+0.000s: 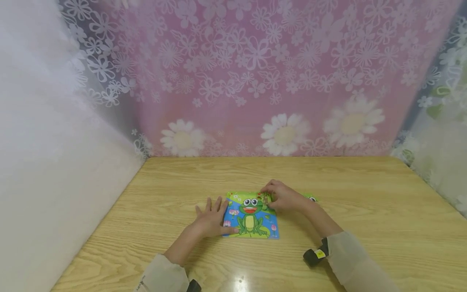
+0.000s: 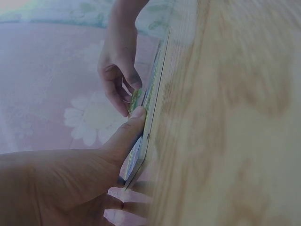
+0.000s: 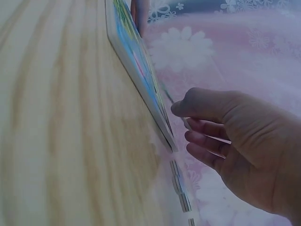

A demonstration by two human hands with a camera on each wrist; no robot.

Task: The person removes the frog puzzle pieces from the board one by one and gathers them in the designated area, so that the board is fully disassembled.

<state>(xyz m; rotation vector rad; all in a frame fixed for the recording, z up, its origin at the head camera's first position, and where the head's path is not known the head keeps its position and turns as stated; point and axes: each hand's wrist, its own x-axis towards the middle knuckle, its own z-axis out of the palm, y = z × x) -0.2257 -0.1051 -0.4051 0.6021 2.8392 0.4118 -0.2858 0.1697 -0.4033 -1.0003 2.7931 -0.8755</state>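
Observation:
A jigsaw puzzle board (image 1: 249, 222) with a green frog on a blue pond lies flat on the wooden table. My left hand (image 1: 211, 221) rests at the board's left side with fingers spread on the tabletop. Its thumb (image 2: 126, 136) lies straight over the board's near edge. At the board's upper right corner, my right hand (image 1: 286, 198) pinches a green puzzle piece (image 2: 135, 100) between thumb and fingers. The piece is tilted up from the picture. My right fingers partly hide that corner in the head view.
Several loose puzzle pieces (image 3: 180, 188) lie on the table (image 1: 175, 174) right of the board, one showing a frog's eye (image 1: 312, 198) behind my right wrist. A pink flowered curtain (image 1: 233, 101) hangs behind the table, with a white cloth (image 1: 73, 142) at left.

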